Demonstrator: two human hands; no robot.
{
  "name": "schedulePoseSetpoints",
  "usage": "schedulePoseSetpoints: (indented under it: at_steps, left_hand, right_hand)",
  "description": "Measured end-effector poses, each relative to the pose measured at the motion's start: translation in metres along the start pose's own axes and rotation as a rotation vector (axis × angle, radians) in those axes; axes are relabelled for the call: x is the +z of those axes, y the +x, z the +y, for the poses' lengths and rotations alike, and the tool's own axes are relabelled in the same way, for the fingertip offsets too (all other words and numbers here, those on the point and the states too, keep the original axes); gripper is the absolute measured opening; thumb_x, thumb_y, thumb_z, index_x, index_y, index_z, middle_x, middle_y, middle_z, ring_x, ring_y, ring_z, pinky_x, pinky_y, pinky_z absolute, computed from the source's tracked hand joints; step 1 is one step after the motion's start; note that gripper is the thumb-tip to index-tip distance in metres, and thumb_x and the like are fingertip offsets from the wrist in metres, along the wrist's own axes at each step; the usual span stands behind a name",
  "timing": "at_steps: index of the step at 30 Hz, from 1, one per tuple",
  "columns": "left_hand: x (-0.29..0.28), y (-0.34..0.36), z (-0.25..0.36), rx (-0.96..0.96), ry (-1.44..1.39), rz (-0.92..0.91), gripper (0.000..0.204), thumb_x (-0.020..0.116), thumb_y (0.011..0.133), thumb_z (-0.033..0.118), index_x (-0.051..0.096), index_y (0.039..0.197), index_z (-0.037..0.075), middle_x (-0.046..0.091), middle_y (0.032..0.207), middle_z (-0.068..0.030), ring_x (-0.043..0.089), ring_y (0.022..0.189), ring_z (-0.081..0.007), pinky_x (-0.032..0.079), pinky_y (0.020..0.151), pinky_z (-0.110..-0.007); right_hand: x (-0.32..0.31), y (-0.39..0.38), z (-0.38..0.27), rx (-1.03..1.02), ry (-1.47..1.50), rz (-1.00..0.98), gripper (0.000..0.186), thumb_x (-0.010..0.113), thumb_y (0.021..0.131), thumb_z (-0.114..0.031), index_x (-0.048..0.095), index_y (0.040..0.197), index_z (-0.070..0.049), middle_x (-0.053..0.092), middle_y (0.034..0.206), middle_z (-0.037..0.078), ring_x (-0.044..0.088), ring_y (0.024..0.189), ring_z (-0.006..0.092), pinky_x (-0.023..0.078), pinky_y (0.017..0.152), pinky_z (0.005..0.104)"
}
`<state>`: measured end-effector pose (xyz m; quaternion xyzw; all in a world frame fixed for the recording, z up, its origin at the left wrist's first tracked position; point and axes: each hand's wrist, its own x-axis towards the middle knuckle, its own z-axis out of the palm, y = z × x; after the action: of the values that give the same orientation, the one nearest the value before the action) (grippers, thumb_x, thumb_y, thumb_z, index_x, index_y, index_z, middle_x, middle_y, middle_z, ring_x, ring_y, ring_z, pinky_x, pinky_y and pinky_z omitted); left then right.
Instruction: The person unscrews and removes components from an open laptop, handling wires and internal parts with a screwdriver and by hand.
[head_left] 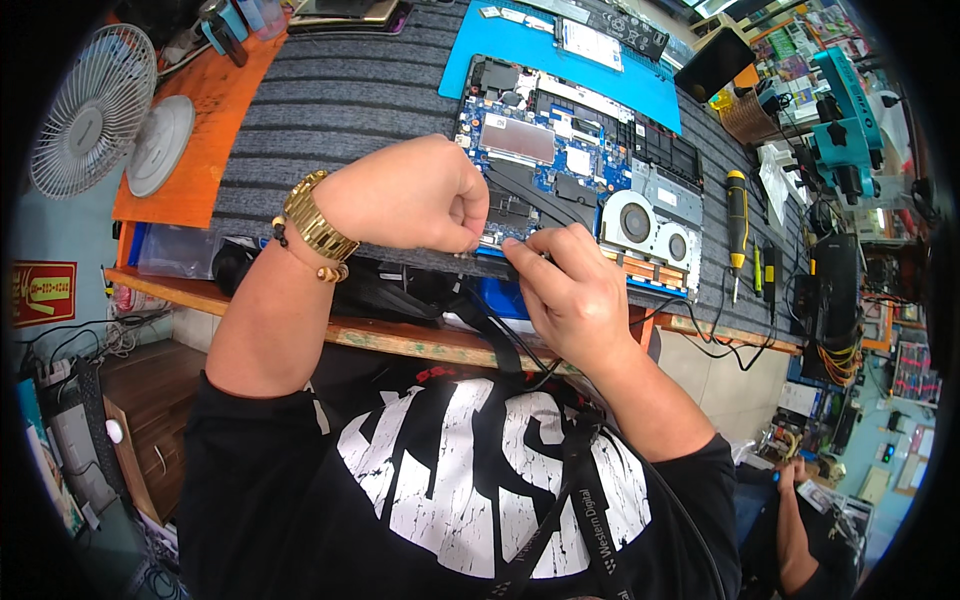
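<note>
An opened laptop base (655, 190) lies on the grey striped mat, its blue circuit board (548, 178) and round cooling fan (634, 222) exposed. My left hand (415, 195) is closed, with thumb and fingertips pinched at the board's near-left edge; what they grip is hidden. Close beside it, my right hand (572, 285) has its fingers bent and pressed together, the index fingertip at that same edge. Whatever it holds is too small to make out. A slim dark strip (530, 190) slants across the board above my right fingers; whether it is a tool or a laptop part, I cannot tell.
A yellow-black screwdriver (737, 215) lies right of the laptop. Behind it are a blue mat (465, 45) and a silver drive (590, 45). A white fan (95, 110) stands left, a teal microscope (845, 125) right. Another person's arm (795, 535) shows lower right.
</note>
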<state>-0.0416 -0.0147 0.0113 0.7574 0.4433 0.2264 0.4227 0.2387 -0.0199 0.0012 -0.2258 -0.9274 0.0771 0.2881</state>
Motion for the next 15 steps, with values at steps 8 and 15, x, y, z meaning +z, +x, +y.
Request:
schedulePoseSetpoints:
  at_steps: [8, 15]
  left_hand:
    - [0.0, -0.0002, -0.0013, -0.006, -0.019, 0.01, 0.013, 0.089, 0.087, 0.012, 0.085, 0.09, 0.0, 0.076, 0.07, -0.0087, 0.069, 0.061, -0.0136, 0.053, 0.06, -0.031]
    - [-0.0002, -0.0005, -0.0022, 0.013, -0.017, 0.011, 0.012, 0.089, 0.087, 0.012, 0.087, 0.09, 0.0, 0.077, 0.072, -0.0093, 0.069, 0.061, -0.0144, 0.054, 0.06, -0.032]
  right_hand:
    - [-0.0004, -0.0008, -0.0008, 0.016, 0.0, -0.003, 0.027, 0.086, 0.083, 0.003, 0.083, 0.109, -0.002, 0.072, 0.099, 0.009, 0.07, 0.088, 0.0299, 0.059, 0.068, 0.043]
    - [-0.0007, -0.0008, -0.0019, 0.023, 0.022, 0.005, 0.029, 0.086, 0.081, 0.004, 0.084, 0.109, -0.001, 0.071, 0.099, 0.009, 0.071, 0.089, 0.0305, 0.059, 0.069, 0.0433]
